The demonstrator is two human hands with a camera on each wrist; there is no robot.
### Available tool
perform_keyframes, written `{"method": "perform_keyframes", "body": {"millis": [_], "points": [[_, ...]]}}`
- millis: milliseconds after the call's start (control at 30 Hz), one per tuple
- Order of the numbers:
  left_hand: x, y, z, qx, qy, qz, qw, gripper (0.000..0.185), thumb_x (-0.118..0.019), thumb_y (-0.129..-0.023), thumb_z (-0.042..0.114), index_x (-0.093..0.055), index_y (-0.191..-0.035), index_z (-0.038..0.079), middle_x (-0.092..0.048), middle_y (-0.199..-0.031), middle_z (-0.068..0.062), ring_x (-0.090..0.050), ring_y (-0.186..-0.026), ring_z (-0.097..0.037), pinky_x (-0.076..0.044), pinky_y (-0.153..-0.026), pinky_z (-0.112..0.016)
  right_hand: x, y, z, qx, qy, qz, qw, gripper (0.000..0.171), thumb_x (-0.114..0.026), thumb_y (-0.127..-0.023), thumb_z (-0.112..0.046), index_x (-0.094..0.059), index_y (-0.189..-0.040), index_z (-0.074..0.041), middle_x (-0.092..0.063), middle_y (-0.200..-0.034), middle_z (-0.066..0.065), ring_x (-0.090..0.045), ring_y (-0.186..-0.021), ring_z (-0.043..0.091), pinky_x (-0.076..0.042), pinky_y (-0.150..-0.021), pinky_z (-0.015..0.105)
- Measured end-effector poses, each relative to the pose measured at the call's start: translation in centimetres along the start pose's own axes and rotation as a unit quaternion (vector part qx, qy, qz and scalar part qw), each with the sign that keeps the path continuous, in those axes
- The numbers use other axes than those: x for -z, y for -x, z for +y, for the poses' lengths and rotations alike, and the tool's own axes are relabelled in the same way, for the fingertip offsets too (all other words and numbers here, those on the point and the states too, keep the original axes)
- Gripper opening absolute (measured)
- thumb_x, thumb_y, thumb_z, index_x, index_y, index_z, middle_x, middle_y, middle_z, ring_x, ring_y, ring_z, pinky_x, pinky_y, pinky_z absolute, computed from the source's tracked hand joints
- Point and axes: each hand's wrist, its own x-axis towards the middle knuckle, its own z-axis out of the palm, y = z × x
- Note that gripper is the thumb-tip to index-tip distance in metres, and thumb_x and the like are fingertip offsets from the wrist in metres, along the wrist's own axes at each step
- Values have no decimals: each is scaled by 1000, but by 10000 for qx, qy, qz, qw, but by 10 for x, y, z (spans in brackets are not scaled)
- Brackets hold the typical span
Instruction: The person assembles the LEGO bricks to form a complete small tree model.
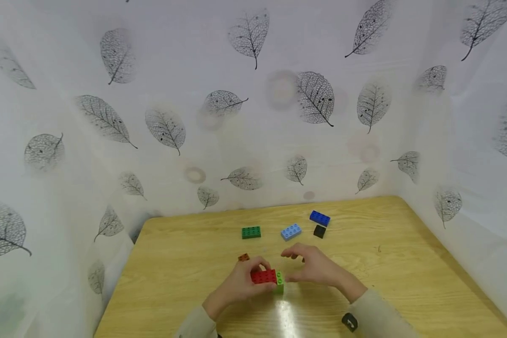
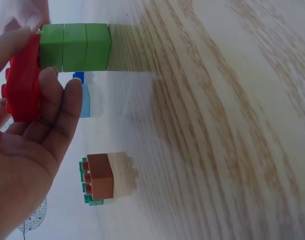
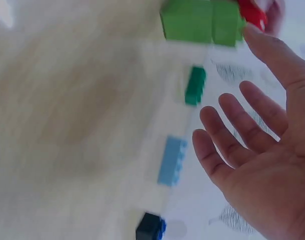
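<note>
Red brick (image 1: 264, 276) is being gripped by the fingers of the left hand (image 1: 238, 285) and pressed onto the light green stack (image 1: 280, 280), which is standing on the wooden table (image 1: 405, 263) just in front of the person. The right hand (image 1: 317, 267) is being held just beside the stack, fingers spread and holding nothing. A joining step appears to be in hand; seating the brick fully is judged to call for steadying the stack. Lying loose are being counted: one dark green brick (image 1: 251, 232), one light blue brick (image 1: 291, 231), one dark blue brick (image 1: 319, 218), one black brick (image 1: 319, 231) and one brown brick (image 1: 243, 257).
</note>
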Motion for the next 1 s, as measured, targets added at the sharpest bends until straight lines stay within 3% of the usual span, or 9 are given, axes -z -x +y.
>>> {"method": "perform_keyframes", "body": {"millis": [200, 433, 733, 1000], "points": [[0, 0, 0, 90, -3, -36, 10000, 40, -80, -94, 43, -72, -123, 17, -72, -111, 3, -60, -88, -5, -53, -74, -22, 20, -10, 20, -13, 264, 700, 9972, 48, -81, -93, -25, -67, -135, -7, -69, -132, 13, -63, -116, 37, -54, -91, 50], [-2, -3, -1, 23, -197, -66, 9998, 42, -81, -93, 44, -73, -124, 17, -71, -109, 5, -58, -84, -2, -52, -73, -21, 32, -29, 47, -85, 531, 1446, 9880, 46, -81, -92, -16, -67, -132, 0, -67, -131, 19, -64, -116, 43, -57, -89, 54], [-4, -3, 2, 130, -271, -13, 9995, 43, -83, -92, 42, -73, -124, 16, -71, -112, 6, -58, -87, -3, -51, -75, -21, 39, -48, 64, -704, 136, 1298, 9889, 54, -79, -93, -17, -61, -142, 0, -60, -143, 22, -60, -123, 43, -56, -94, 53], [-2, -4, 2, 243, -289, -40, 9993, 41, -82, -92, 41, -72, -124, 18, -72, -116, 6, -60, -93, -5, -53, -78, -22, 34, -64, 66, -886, 284, 1151, 9890, 57, -81, -93, -15, -60, -144, -3, -59, -145, 20, -61, -122, 36, -53, -99, 53]]}}
